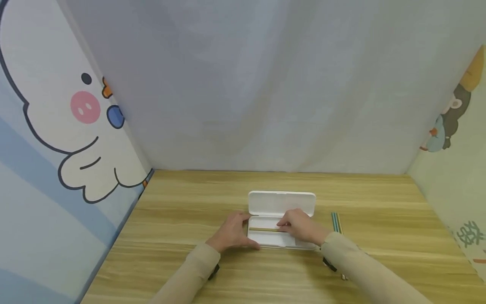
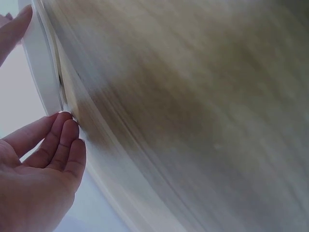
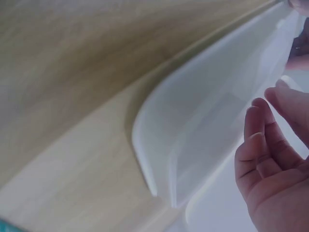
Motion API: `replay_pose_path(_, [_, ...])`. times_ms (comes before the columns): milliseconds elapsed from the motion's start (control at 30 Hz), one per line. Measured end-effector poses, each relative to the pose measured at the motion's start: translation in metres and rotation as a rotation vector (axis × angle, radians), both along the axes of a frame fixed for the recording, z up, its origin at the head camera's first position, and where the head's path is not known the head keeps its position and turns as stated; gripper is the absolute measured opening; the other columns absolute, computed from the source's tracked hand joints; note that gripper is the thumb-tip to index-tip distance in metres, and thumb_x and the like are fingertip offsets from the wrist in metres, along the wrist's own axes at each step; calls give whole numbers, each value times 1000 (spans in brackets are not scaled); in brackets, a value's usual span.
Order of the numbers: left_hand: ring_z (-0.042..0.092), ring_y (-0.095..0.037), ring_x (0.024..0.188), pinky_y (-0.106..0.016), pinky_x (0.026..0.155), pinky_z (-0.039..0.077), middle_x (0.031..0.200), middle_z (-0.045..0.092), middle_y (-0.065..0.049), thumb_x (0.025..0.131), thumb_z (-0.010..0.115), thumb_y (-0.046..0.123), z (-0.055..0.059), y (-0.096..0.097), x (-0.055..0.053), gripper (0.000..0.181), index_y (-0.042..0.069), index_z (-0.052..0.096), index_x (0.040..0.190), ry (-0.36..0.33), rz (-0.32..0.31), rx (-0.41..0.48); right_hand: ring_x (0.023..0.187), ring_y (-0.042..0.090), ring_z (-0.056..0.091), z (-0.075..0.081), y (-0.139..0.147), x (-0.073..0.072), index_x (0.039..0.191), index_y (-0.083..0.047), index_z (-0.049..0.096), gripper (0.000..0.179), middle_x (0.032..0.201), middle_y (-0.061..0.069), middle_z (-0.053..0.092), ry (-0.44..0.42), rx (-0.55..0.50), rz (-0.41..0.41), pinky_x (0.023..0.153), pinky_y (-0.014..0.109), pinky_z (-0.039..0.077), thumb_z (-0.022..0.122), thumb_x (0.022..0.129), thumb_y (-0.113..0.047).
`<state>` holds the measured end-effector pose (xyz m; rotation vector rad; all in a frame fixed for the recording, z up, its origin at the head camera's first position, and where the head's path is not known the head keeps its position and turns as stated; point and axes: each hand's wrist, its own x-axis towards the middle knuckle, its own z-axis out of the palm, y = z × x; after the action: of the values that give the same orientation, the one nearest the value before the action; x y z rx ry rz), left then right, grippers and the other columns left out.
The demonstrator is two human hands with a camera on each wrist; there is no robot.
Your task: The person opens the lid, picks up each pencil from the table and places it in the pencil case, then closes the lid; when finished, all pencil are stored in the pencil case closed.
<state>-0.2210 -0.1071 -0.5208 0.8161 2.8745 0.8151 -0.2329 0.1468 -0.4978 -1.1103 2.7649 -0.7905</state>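
A white pencil case (image 1: 271, 240) lies open on the table, its lid (image 1: 282, 203) raised at the back. Inside it a gold-coloured pencil (image 1: 262, 229) lies lengthwise. My left hand (image 1: 232, 231) holds the case's left end, thumb at the front edge and fingers toward the back corner. In the left wrist view, fingertips (image 2: 65, 118) touch the case's outer side. My right hand (image 1: 300, 226) reaches over the case and pinches the pencil near its right end. The right wrist view shows the thumb close to the curled fingers (image 3: 263, 140); the pencil is hidden there.
Teal and gold pencils (image 1: 336, 223) lie on the wooden table (image 1: 182, 198) right of the case, partly covered by the right sleeve (image 1: 349, 253). A small thing (image 1: 344, 277), too small to identify, shows beside that sleeve. A pale curtain (image 1: 243, 93) hangs behind the table.
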Motion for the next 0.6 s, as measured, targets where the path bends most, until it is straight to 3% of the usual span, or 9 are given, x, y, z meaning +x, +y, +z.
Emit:
replay_pose_path(300, [53,-18,99,-37,89,42,105,64,2,53,88,54,-1,-2,-1,77,11,66,113,-15,-16,31,71,7,56,11,25,9,90,-1,74,8,79,-4,66,-60,-82,-51,64,27,47,70,85,-5])
replay_pose_path(600, [53,-18,97,-36,88,42,102,64,2,53,88,55,-2,-1,-1,78,11,66,114,-6,-13,17,70,6,54,16,60,20,87,-8,72,7,78,-9,60,-97,-99,-110,61,26,47,66,90,-11])
